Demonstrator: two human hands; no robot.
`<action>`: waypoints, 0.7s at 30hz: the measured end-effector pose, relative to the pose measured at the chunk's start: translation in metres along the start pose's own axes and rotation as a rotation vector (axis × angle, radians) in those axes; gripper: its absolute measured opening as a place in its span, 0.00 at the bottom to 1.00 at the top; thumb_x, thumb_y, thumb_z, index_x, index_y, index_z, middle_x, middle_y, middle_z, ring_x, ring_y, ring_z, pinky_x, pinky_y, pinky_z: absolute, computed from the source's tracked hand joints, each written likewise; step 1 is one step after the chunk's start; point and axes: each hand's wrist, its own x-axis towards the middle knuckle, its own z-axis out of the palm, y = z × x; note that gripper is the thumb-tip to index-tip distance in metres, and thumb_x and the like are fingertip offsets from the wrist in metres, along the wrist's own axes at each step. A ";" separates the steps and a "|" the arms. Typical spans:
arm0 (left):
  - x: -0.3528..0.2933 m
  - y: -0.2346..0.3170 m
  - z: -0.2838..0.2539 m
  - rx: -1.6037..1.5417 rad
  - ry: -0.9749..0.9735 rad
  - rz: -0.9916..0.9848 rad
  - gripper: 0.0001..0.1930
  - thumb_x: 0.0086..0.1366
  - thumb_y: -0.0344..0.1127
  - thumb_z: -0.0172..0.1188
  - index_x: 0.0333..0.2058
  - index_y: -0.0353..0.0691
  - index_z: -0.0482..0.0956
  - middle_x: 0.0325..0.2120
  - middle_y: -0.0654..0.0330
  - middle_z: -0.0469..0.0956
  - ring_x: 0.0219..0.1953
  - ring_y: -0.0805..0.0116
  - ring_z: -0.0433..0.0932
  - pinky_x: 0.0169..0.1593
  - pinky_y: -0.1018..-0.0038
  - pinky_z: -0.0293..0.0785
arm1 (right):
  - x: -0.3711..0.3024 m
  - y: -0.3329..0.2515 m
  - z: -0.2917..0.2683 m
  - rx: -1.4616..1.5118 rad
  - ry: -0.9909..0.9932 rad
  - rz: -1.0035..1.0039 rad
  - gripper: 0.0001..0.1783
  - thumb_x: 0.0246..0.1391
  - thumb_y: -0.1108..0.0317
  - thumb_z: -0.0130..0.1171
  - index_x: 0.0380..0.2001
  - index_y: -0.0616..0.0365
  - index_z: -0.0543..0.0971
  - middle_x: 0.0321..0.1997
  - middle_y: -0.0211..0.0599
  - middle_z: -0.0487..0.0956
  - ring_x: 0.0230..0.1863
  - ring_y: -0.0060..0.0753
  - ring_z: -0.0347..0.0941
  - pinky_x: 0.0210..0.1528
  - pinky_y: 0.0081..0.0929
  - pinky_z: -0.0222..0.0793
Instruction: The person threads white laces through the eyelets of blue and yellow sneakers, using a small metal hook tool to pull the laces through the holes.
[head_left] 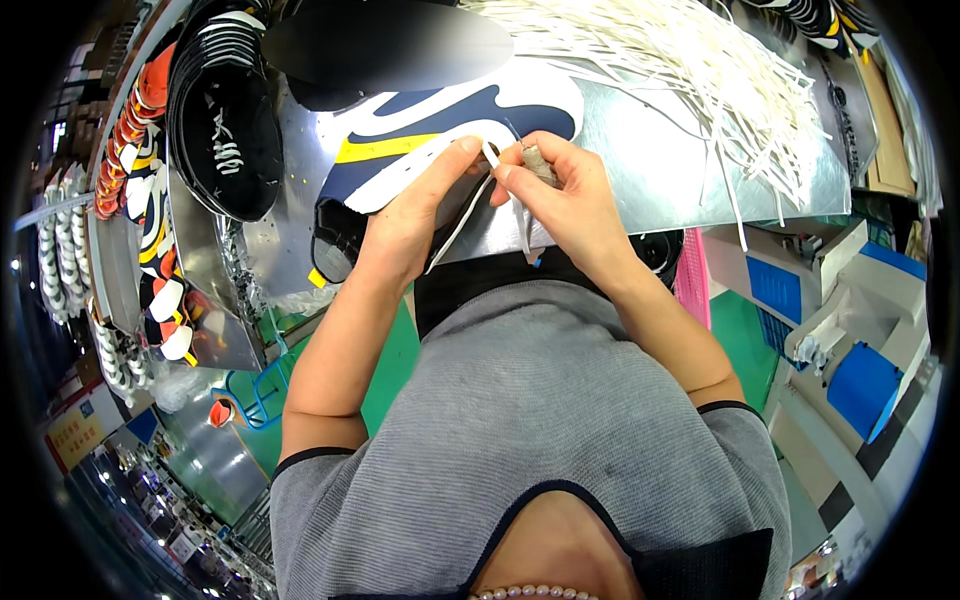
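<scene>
One shoe sat at the table's near edge, pinched by your left hand; your right hand closed on lace and pointed tool, which, slipping, might have pricked you.

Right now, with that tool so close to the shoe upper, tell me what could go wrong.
The thin shaft of the wrapped-handle tool in the right hand shows against the shoe upper, near the left hand: a slip might mark the upper or prick a finger. Strands from the white lace pile hang past the metal table's near edge, so the right arm could possibly snag them.
</scene>
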 end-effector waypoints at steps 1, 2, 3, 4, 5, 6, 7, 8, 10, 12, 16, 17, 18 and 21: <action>-0.002 -0.001 0.002 -0.003 0.000 -0.008 0.14 0.70 0.41 0.60 0.43 0.35 0.82 0.39 0.62 0.82 0.43 0.75 0.78 0.50 0.77 0.73 | 0.000 0.002 0.000 -0.049 0.005 -0.069 0.06 0.58 0.70 0.60 0.29 0.60 0.79 0.25 0.29 0.81 0.28 0.16 0.73 0.31 0.19 0.68; -0.004 0.000 0.006 -0.003 0.030 0.041 0.12 0.69 0.38 0.60 0.43 0.35 0.81 0.39 0.61 0.82 0.43 0.74 0.78 0.52 0.75 0.72 | -0.001 0.004 -0.001 -0.106 -0.016 -0.111 0.08 0.59 0.68 0.61 0.33 0.62 0.77 0.27 0.33 0.81 0.28 0.20 0.75 0.33 0.22 0.70; -0.007 0.001 0.011 -0.002 0.062 0.089 0.10 0.69 0.35 0.61 0.43 0.34 0.81 0.39 0.60 0.82 0.44 0.72 0.78 0.53 0.74 0.71 | -0.004 0.005 -0.002 -0.107 -0.016 -0.103 0.08 0.59 0.68 0.61 0.33 0.62 0.77 0.27 0.33 0.81 0.28 0.20 0.75 0.33 0.22 0.70; -0.009 0.005 0.016 -0.021 0.080 0.103 0.09 0.67 0.32 0.62 0.43 0.34 0.81 0.39 0.60 0.82 0.43 0.72 0.79 0.52 0.75 0.72 | -0.007 0.004 -0.003 -0.173 0.014 -0.171 0.10 0.59 0.67 0.61 0.36 0.62 0.76 0.28 0.36 0.81 0.29 0.23 0.77 0.34 0.23 0.71; -0.009 0.003 0.017 -0.024 0.083 0.101 0.09 0.67 0.32 0.62 0.43 0.34 0.81 0.39 0.60 0.82 0.43 0.72 0.79 0.52 0.75 0.72 | -0.010 0.002 -0.003 -0.239 0.044 -0.240 0.12 0.60 0.66 0.62 0.38 0.63 0.75 0.30 0.39 0.82 0.29 0.27 0.78 0.34 0.24 0.72; -0.008 0.000 0.017 -0.008 0.076 0.124 0.11 0.68 0.34 0.62 0.45 0.34 0.81 0.40 0.60 0.82 0.43 0.73 0.79 0.50 0.76 0.74 | -0.014 -0.003 -0.003 -0.212 0.071 -0.275 0.12 0.62 0.66 0.60 0.42 0.63 0.73 0.34 0.44 0.83 0.32 0.33 0.81 0.35 0.27 0.73; -0.007 -0.001 0.017 0.007 0.068 0.149 0.13 0.68 0.36 0.62 0.46 0.34 0.81 0.42 0.60 0.82 0.43 0.74 0.80 0.48 0.78 0.75 | -0.014 -0.005 -0.005 -0.215 0.071 -0.274 0.12 0.62 0.66 0.60 0.42 0.63 0.73 0.34 0.44 0.83 0.32 0.33 0.81 0.35 0.27 0.73; -0.008 -0.001 0.017 0.004 0.067 0.149 0.13 0.68 0.36 0.62 0.46 0.34 0.81 0.42 0.60 0.82 0.43 0.74 0.80 0.48 0.78 0.75 | -0.013 -0.007 -0.007 -0.233 0.045 -0.268 0.10 0.62 0.68 0.58 0.42 0.64 0.73 0.34 0.44 0.83 0.34 0.35 0.82 0.36 0.28 0.74; -0.011 -0.001 0.018 0.058 0.096 0.168 0.12 0.69 0.35 0.62 0.45 0.33 0.82 0.42 0.59 0.82 0.44 0.75 0.80 0.49 0.78 0.75 | -0.012 -0.008 -0.010 -0.253 0.027 -0.260 0.08 0.63 0.70 0.57 0.41 0.64 0.74 0.35 0.45 0.84 0.35 0.37 0.83 0.36 0.28 0.74; -0.012 0.003 0.022 0.065 0.101 0.173 0.11 0.68 0.33 0.62 0.44 0.33 0.82 0.41 0.59 0.83 0.44 0.73 0.80 0.50 0.77 0.74 | -0.012 -0.009 -0.012 -0.305 0.023 -0.276 0.07 0.64 0.72 0.56 0.41 0.64 0.74 0.33 0.45 0.84 0.36 0.39 0.84 0.36 0.29 0.75; -0.017 0.004 0.026 0.221 0.141 0.162 0.11 0.67 0.31 0.62 0.45 0.32 0.82 0.41 0.58 0.83 0.44 0.70 0.81 0.50 0.77 0.73 | -0.007 -0.013 -0.021 -0.340 0.004 -0.313 0.07 0.61 0.72 0.57 0.39 0.65 0.75 0.31 0.45 0.84 0.32 0.43 0.83 0.34 0.31 0.76; -0.017 0.003 0.025 0.220 0.138 0.158 0.11 0.67 0.31 0.62 0.45 0.32 0.82 0.41 0.58 0.83 0.44 0.70 0.81 0.50 0.77 0.73 | -0.005 -0.019 -0.025 -0.427 -0.039 -0.308 0.07 0.62 0.73 0.55 0.41 0.65 0.74 0.32 0.42 0.84 0.26 0.32 0.77 0.30 0.25 0.72; -0.017 0.002 0.025 0.542 0.145 0.445 0.11 0.67 0.31 0.62 0.45 0.32 0.82 0.41 0.57 0.84 0.43 0.68 0.82 0.49 0.75 0.75 | -0.002 -0.022 -0.028 -0.514 -0.083 -0.302 0.07 0.64 0.74 0.54 0.43 0.65 0.73 0.33 0.38 0.85 0.21 0.21 0.71 0.26 0.20 0.68; -0.015 -0.004 0.025 0.904 0.116 0.749 0.10 0.65 0.26 0.62 0.44 0.32 0.82 0.40 0.54 0.84 0.41 0.60 0.84 0.45 0.72 0.77 | 0.009 -0.016 -0.016 -0.818 -0.010 -0.484 0.07 0.62 0.73 0.54 0.41 0.64 0.72 0.30 0.45 0.83 0.23 0.40 0.77 0.28 0.32 0.71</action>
